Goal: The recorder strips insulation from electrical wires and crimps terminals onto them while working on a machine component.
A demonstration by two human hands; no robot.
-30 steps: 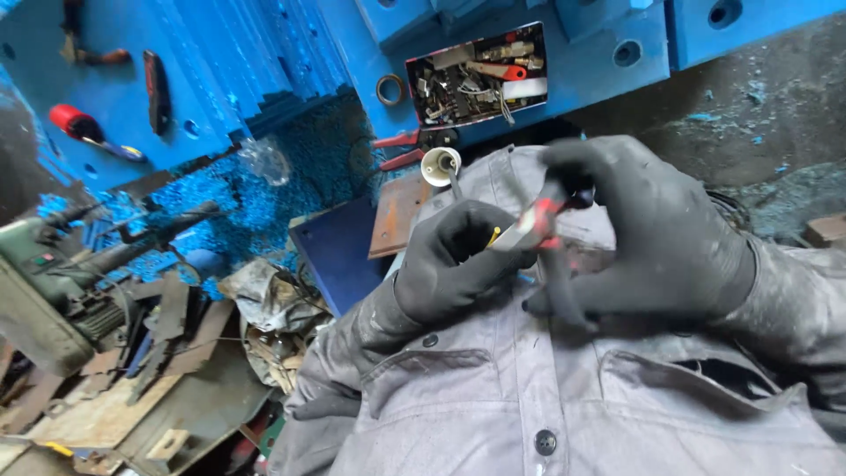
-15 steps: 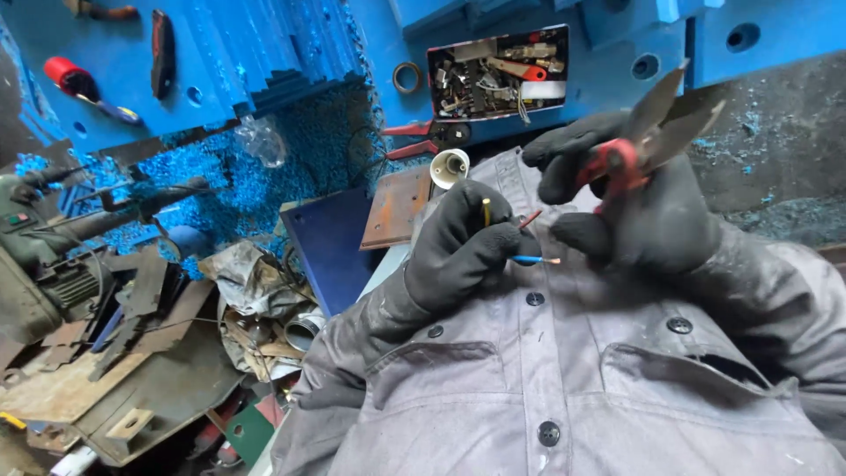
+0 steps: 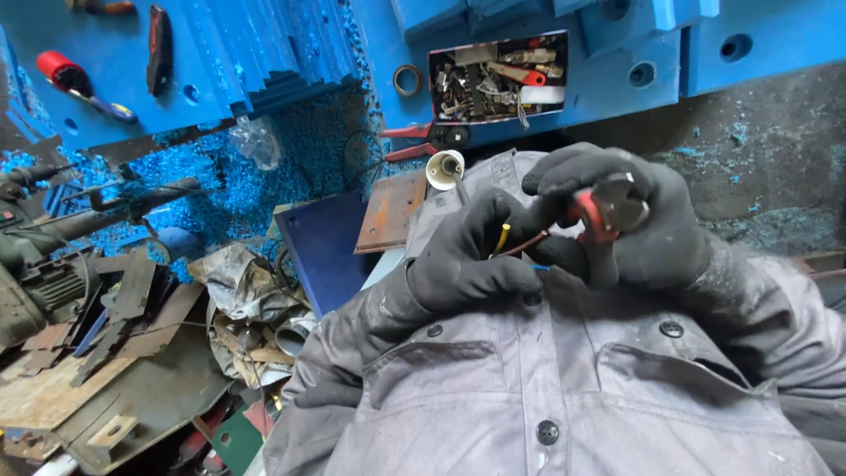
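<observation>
2 gloved hands meet over the chest of a grey work jacket point(image 3: 564, 388), and everything else sits around that jacket. Far to its left lies a heap of scrap metal point(image 3: 106, 344) beside a dark motor point(image 3: 35, 282), with crumpled rubbish point(image 3: 238, 291) nearer in. Up and left of the jacket, a rusty plate point(image 3: 392, 211) leans against a dark blue panel point(image 3: 322, 247). Just above the collar sit a white lamp socket point(image 3: 445, 167) and red-handled pliers point(image 3: 427, 141), and above those an open tray of small parts point(image 3: 498, 75) is set in the blue bench.

The left hand point(image 3: 467, 256) is closed on 3 thin wires point(image 3: 515, 247), yellow, brown and blue, whose ends stick out towards the other glove. The right hand point(image 3: 630, 220), just above the jacket's right breast pocket, is clamped round a red-handled cutter point(image 3: 608, 211); whether its blades are apart or together I cannot tell, since the glove hides them.

As a judgement, clean work here asks for 1 wire singled out from the others, held taut and short in the left fingers, with the tool brought square across it and squeezed gently enough that the copper core is not nicked.
</observation>
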